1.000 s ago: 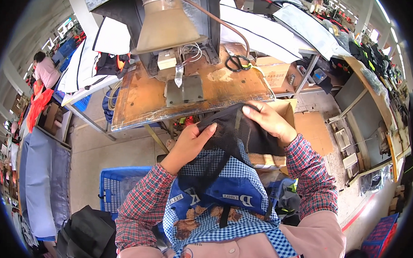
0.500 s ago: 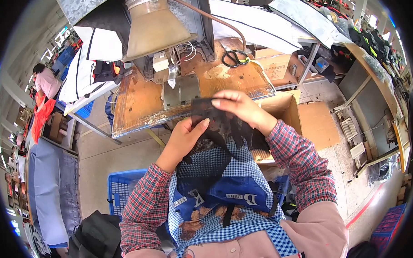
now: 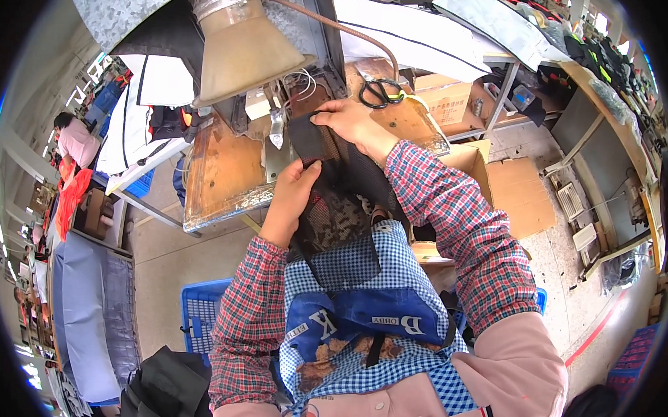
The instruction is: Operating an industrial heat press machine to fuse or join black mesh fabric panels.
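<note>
So the black mesh cloth (image 3: 338,223) is mid-frame, top end up over the front of the wooden table (image 3: 226,168) and the rest hanging down in front of a blue checked apron (image 3: 394,243). Left hand (image 3: 291,199) has its left edge pinched, thumb on top. Right hand (image 3: 355,127) is a bit higher and further right, fingers closed on the top end. Dusty beige hood (image 3: 244,53) in the upper left, black-handled scissors (image 3: 378,95) upper centre, blue basket (image 3: 200,310) lower left.
</note>
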